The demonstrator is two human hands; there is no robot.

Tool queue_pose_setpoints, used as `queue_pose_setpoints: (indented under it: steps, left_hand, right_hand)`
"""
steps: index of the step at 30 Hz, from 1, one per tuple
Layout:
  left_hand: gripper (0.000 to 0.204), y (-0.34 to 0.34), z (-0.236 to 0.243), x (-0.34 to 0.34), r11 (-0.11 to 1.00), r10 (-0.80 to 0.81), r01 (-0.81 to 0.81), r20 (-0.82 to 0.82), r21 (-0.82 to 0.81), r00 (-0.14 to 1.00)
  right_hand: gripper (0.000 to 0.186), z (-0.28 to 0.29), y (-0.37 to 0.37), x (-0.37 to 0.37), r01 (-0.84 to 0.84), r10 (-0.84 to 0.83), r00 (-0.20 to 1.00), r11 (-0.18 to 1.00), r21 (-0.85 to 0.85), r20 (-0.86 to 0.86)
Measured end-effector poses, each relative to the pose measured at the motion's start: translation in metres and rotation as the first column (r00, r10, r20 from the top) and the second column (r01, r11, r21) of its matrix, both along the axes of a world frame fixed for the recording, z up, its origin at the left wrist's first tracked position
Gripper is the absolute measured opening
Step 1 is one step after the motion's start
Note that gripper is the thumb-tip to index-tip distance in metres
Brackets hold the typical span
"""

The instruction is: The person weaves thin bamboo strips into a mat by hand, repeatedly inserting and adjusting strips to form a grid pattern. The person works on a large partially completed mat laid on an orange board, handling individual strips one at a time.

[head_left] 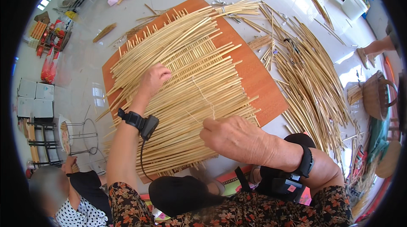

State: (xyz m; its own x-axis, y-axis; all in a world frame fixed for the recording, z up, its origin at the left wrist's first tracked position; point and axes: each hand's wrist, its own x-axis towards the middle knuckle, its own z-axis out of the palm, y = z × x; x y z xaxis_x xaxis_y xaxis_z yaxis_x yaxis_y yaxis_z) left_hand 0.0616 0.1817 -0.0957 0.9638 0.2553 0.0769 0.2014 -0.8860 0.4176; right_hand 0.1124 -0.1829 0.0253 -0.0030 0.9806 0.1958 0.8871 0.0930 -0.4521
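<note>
Long pale reed sticks lie side by side on an orange-brown board, over crosswise sticks showing between them. My left hand is over the middle of the sticks, fingers curled; what they hold, if anything, is hidden. My right hand is pinched on a thin pale string above the nearer sticks; the string runs loosely up across them. Both wrists wear black straps with devices.
Loose reed bundles lie right of the board. A wicker basket and another person's legs are at the right edge. Another person sits at lower left beside a wire rack. A white bucket stands at upper right.
</note>
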Motion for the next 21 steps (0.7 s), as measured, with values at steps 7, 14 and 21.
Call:
queue_pose_setpoints:
  steps: [7, 14, 21]
  left_hand:
    - [0.018, -0.029, 0.003, -0.007, 0.995, -0.026, 0.032, -0.059, 0.094, 0.998]
    - [0.019, -0.04, 0.0, -0.007, 0.993, 0.062, -0.057, -0.046, 0.105, 0.997]
    - [0.019, -0.04, -0.002, -0.006, 0.998, 0.005, 0.0, -0.083, 0.056, 0.997]
  right_hand:
    - [0.007, 0.005, 0.0, -0.003, -0.004, 0.004, 0.999, 1.0, 0.011, 0.052]
    - [0.009, 0.004, -0.001, -0.003, 0.005, -0.005, 1.0, 1.0, -0.012, 0.017]
    - [0.008, 0.004, 0.0, -0.002, -0.005, 0.005, 1.0, 1.0, -0.011, 0.014]
